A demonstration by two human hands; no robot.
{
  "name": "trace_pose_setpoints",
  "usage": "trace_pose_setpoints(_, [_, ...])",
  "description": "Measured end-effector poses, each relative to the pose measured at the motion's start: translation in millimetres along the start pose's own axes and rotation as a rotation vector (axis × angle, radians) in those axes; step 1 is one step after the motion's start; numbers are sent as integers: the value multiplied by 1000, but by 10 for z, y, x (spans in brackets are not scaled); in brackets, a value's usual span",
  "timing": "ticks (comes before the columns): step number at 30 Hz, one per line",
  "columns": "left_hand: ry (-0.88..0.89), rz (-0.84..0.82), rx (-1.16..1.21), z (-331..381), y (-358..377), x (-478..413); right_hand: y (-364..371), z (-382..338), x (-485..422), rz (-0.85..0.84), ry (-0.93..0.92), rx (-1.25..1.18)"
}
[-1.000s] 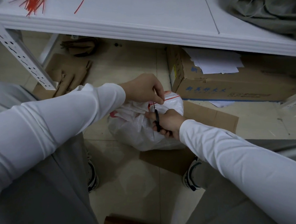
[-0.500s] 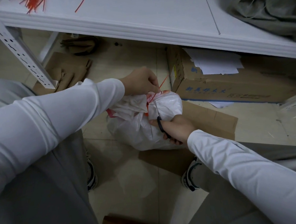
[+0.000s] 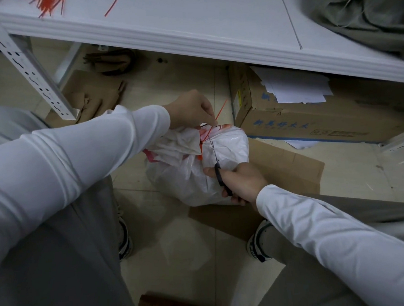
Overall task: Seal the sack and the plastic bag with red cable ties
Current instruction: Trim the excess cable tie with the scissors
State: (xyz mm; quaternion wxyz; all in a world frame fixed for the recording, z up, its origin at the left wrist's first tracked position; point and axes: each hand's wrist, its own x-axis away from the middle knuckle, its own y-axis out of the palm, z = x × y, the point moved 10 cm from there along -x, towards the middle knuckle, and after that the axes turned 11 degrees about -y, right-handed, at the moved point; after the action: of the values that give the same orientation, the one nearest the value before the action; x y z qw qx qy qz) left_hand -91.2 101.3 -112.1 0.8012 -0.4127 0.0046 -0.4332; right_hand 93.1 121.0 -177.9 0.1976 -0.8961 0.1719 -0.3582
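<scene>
Tail's up: left hand [image 3: 191, 108] now pinches the tie [image 3: 221, 109] taut; right hand [image 3: 241, 181], gripping scissors [image 3: 217, 161], draws back. The bag [image 3: 226, 149] looks cinched, trim pending.

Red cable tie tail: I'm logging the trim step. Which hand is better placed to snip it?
Right. The right hand grips the scissors, whose blades reach up to the red cable tie on the plastic bag; the left hand only pinches its tail.

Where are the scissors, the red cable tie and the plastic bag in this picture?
scissors [image 3: 219, 174]: head view, on the black handle.
red cable tie [image 3: 221, 110]: head view, on its free tail.
plastic bag [image 3: 181, 180]: head view, on its white side.
</scene>
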Motion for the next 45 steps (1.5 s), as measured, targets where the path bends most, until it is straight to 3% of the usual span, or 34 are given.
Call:
trace_pose_setpoints(14, [-12,-10,29,43,34,41,72,-56,27,-11,-26,-14])
trace_pose_setpoints(28, [124,-27,-43,217,163,112,156,-198,-93,-68,41,-203])
trace_pose_setpoints(45, [196,-83,-100,318,240,145,176,-226,-96,-95,62,-261])
